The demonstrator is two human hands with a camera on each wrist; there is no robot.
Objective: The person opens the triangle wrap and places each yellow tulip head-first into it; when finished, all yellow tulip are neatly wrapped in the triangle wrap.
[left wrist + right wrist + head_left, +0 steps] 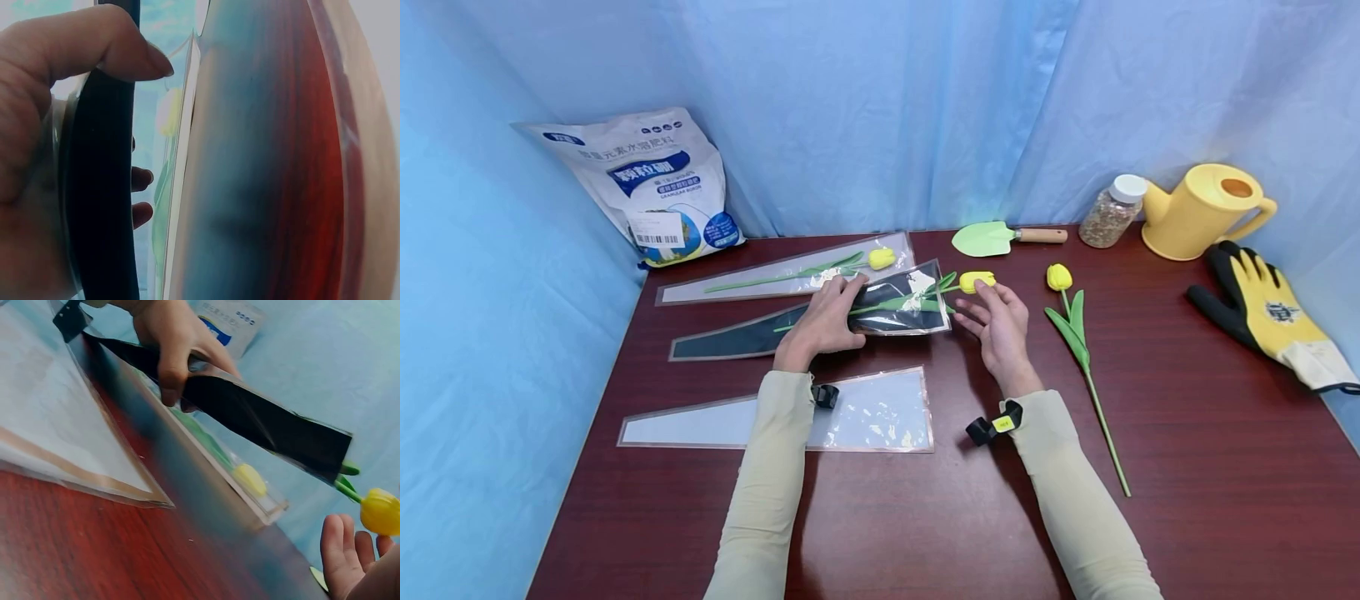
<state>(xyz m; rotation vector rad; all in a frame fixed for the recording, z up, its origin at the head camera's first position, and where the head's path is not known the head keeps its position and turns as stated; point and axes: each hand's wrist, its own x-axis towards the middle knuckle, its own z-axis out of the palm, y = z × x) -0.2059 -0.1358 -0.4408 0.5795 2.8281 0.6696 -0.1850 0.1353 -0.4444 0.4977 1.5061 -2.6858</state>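
Observation:
My left hand (826, 321) grips a black flower sleeve (730, 337) with a clear front across its middle, lifting it off the table. Inside lies the green stem of a yellow tulip (976, 282), whose bloom and leaf tips stick out of the wide right end. The right hand (1000, 329) pinches that bloom between thumb and fingers. In the left wrist view, fingers curl round both edges of the black sleeve (103, 187). From the right wrist, the sleeve (269, 428) hangs tilted, with the yellow bloom (380, 511) just past its mouth.
Behind lies a white sleeve (685, 293) holding another tulip (880, 259); an unfilled white sleeve (880, 417) lies in front. To the right is a loose tulip (1086, 358). A trowel (985, 239), jar (1112, 212), watering can (1202, 212), glove (1277, 304) and fertilizer bag (647, 187) stand around.

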